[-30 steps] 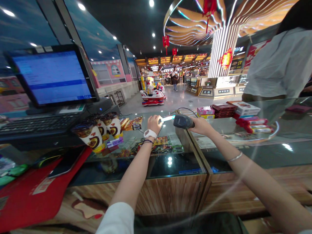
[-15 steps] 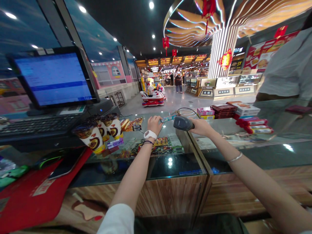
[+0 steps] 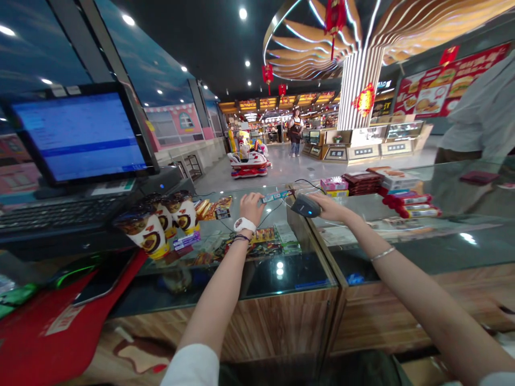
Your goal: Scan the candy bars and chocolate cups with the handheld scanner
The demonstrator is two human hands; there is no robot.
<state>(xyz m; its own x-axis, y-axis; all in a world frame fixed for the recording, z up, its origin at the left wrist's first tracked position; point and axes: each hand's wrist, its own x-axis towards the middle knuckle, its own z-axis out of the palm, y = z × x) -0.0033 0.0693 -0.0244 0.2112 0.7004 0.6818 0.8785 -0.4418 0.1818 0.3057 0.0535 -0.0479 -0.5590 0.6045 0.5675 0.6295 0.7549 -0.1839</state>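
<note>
My left hand [image 3: 251,208], with a white watch on its wrist, is closed on the left end of a thin, light-blue packaged stick [image 3: 276,197] above the glass counter. My right hand [image 3: 332,208] is wrapped round the handle of a dark barcode scanner [image 3: 306,206]. The scanner's head points left and sits just right of and below the packet; a small blue light shows on it. Below my left hand, several colourful packets [image 3: 263,241] show through the glass counter [image 3: 277,276].
To the left stand a monitor [image 3: 80,136], a keyboard [image 3: 44,214] and several snack cups [image 3: 148,236]. A phone [image 3: 105,279] rests on a red mat [image 3: 76,332]. Rightward lie stacked brown packets [image 3: 362,183] and red rolls [image 3: 410,203]. A person in a light shirt [image 3: 478,107] stands across the counter.
The scanner has tilted, its head turning downward, and a blue light now shows on it. My left hand still holds the blue packet. The whole view has shifted slightly.
</note>
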